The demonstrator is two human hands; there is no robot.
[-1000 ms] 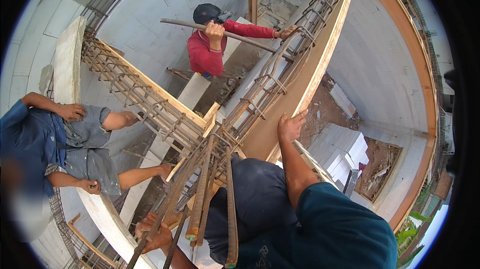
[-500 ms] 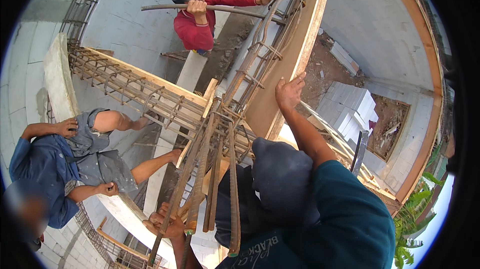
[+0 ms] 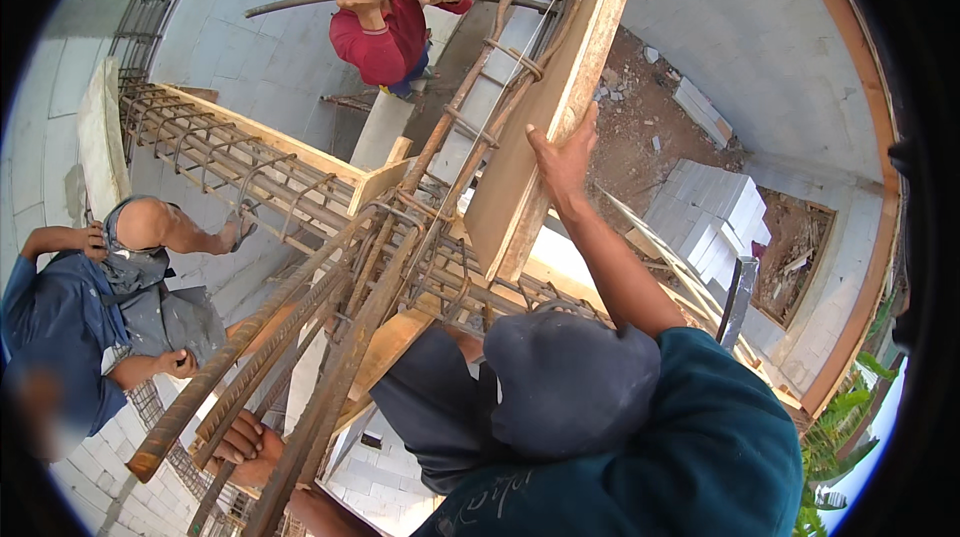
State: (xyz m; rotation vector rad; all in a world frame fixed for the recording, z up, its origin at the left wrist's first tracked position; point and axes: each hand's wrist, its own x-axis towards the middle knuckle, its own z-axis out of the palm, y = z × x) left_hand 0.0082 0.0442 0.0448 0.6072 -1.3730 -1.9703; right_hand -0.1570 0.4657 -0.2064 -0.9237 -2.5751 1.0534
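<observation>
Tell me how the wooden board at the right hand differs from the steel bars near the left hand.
The wooden board is flat and broad; the steel bars are slender. The board is tan; the bars are rusty brown. The board's face looks smooth, while ribs show on some of the bars. Both are long and slant across the view.

The right hand [image 3: 565, 159] is resting on the edge of a wooden board [image 3: 560, 80] while the left hand [image 3: 245, 447] is gripping a steel bar [image 3: 219, 493], and a red-shirted co-worker [image 3: 372, 49] is holding a bent rod [image 3: 300, 3].
</observation>
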